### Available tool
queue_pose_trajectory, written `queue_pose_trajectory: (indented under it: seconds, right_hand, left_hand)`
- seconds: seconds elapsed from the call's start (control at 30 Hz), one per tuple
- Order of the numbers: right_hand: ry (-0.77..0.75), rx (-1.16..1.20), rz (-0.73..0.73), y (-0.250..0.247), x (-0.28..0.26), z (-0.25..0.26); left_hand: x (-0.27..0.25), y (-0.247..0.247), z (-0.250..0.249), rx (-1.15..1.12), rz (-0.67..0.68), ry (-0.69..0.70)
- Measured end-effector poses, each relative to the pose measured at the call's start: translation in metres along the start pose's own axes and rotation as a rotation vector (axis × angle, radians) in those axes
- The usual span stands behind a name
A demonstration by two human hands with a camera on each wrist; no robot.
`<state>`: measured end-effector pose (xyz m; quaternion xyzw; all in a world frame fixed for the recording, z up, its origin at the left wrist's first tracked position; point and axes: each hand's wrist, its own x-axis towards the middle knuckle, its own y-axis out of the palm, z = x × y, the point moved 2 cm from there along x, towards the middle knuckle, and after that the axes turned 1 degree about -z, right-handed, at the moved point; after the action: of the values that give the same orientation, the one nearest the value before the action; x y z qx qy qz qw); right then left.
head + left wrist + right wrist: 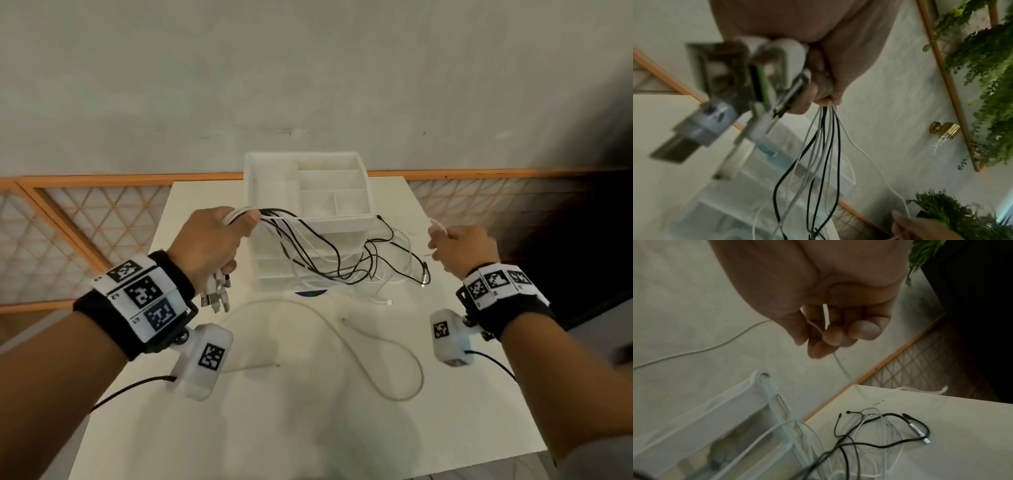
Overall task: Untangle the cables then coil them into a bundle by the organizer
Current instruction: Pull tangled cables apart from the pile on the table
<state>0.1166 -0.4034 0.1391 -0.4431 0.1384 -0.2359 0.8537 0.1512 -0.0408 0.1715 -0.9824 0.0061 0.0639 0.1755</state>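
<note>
My left hand [219, 240] grips a bundle of several black and white cables [329, 253], raised in front of the white organizer [308, 192]. Their USB plugs [215, 294] hang below the fist, seen blurred and close as plugs [719, 104] in the left wrist view, where the cables [824, 146] fan down from the hand [824, 91]. My right hand [459, 246] is up at the right and pinches one thin white cable [440, 228]; the right wrist view shows this hand [830, 331] with that cable [826, 316] running through its fingers. The loose cable ends [890, 431] lie tangled on the table.
A separate white cable [342, 335] loops across the white table [308, 428] near me. The organizer stands at the table's far edge against a grey wall. An orange-framed lattice [85, 219] runs behind the table. Green plants [986, 81] hang off to the right.
</note>
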Motion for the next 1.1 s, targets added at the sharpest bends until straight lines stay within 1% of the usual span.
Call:
queue_pose_trajectory:
  seconds: [0.07,0.17,0.23,0.3,0.4,0.47,0.53,0.57,0.6,0.7,0.73,0.77,0.8,0.83,0.9,0.93,1.0,1.03,1.1]
  right_hand:
    - [-0.005,0.103,-0.056,0.001,0.009,0.007]
    - [-0.044,0.188,-0.033,0.002,0.029,0.02]
    - [-0.081,0.24,-0.047,0.003,0.043,0.028]
    - [-0.138,0.31,-0.098,0.002,0.056,0.036]
    - [-0.213,0.427,-0.131,0.0,0.065,0.045]
    - [-0.239,0.527,-0.116,0.002,0.067,0.044]
    - [-0.227,0.568,-0.032,0.008,0.064,0.037]
    - [-0.206,0.518,0.039,0.015,0.061,0.029]
    - [-0.174,0.408,0.117,0.025,0.059,0.019]
    - [-0.082,-0.104,0.347,0.057,0.044,-0.016]
    - [-0.079,-0.228,0.375,0.063,0.035,-0.021]
    - [-0.102,-0.265,0.378,0.066,0.025,-0.02]
    - [-0.154,-0.22,0.385,0.067,0.012,-0.013]
    - [-0.23,-0.114,0.407,0.068,-0.004,-0.002]
    - [-0.371,0.189,0.516,0.068,-0.049,0.036]
    - [-0.407,0.278,0.592,0.071,-0.072,0.056]
    - [-0.404,0.312,0.728,0.089,-0.106,0.083]
    - [-0.369,0.295,0.763,0.101,-0.114,0.087]
    - [-0.22,0.2,0.804,0.117,-0.109,0.078]
  left_hand:
    - [0.0,0.004,0.004,0.047,0.05,-0.021]
    - [-0.001,0.006,0.013,0.088,0.144,-0.052]
    - [-0.001,0.005,0.017,0.137,0.169,-0.079]
    - [-0.002,0.005,0.019,0.164,0.179,-0.092]
    - [0.0,0.006,0.023,0.062,0.165,-0.147]
    - [0.003,0.004,0.029,0.004,0.162,-0.157]
    - [0.004,0.003,0.034,-0.006,0.174,-0.12]
    - [0.004,0.002,0.037,-0.006,0.179,-0.098]
    - [0.003,0.002,0.039,-0.005,0.18,-0.079]
    - [0.001,0.001,0.043,0.02,0.162,-0.035]
    - [0.0,0.001,0.044,0.04,0.16,-0.02]
    - [0.0,0.001,0.046,0.066,0.16,-0.005]
    - [-0.001,0.002,0.046,0.099,0.166,0.013]
    - [-0.003,0.004,0.045,0.138,0.178,0.036]
    - [-0.01,0.011,0.039,0.235,0.236,0.112]
    - [-0.016,0.017,0.032,0.272,0.276,0.166]
    - [-0.028,0.026,0.02,0.305,0.338,0.272]
    - [-0.032,0.027,0.017,0.305,0.356,0.314]
    - [-0.037,0.021,0.017,0.284,0.372,0.369]
